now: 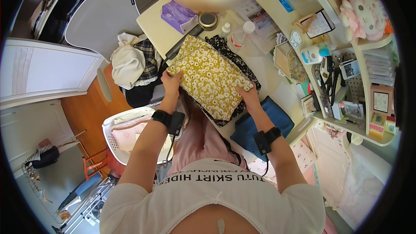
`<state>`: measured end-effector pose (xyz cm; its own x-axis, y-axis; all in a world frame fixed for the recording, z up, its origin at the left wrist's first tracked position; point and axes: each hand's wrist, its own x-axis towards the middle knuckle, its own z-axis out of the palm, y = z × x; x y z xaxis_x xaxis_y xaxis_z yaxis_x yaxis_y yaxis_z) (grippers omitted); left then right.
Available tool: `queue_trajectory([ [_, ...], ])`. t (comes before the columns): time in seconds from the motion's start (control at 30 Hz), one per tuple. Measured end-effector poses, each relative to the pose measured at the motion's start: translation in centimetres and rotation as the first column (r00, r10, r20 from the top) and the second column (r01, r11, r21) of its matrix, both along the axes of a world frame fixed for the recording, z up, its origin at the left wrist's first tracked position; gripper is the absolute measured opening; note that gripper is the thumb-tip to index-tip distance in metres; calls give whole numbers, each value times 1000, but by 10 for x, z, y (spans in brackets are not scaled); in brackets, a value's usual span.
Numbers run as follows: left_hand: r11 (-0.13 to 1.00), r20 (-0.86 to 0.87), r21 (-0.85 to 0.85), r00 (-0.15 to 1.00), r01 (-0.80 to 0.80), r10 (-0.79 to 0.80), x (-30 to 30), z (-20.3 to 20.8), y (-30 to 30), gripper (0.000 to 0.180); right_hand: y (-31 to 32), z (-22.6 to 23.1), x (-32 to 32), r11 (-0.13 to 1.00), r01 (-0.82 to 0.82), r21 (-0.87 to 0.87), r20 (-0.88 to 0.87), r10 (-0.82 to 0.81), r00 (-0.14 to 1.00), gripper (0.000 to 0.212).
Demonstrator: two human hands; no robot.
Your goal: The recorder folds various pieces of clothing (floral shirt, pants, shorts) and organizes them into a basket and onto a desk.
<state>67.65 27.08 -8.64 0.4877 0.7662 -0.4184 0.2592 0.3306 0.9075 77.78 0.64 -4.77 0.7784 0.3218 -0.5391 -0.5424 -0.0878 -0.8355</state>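
Note:
A yellow garment with white flowers (212, 76) is spread over the near edge of the desk; I cannot tell its kind. My left hand (172, 80) pinches its left edge, the fingers closed on the fabric. At the opposite side my right hand (248, 94) grips the lower right edge, thumb on top. Beneath it lies a black cloth with a small white pattern (232, 54), showing along the right and lower edges. Close to my right forearm rests a folded dark blue cloth (268, 123).
A white laundry basket (113, 147) with pale clothes stands left of my legs. A chair (102, 17) holds a heap of clothes (130, 63). On the desk are a purple packet (177, 15), a round tin (208, 20) and bottles (242, 34). Shelves (370, 121) with small items line the right.

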Motion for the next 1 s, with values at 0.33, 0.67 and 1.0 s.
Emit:
queue_trajectory([
  [0.33,988,273,-147,962,54,-12,1,19,-9,26,-12,26,-14,999,-9,38,82,6,997,43],
  [0.67,947,309,-300,951,113,-16,-3,-11,-5,31,-40,-43,-20,932,34,-361,319,89,943,46],
  [1.0,222,-248,926,934,307,-256,13,60,-26,31,-40,18,-16,850,264,-456,797,258,547,36],
])
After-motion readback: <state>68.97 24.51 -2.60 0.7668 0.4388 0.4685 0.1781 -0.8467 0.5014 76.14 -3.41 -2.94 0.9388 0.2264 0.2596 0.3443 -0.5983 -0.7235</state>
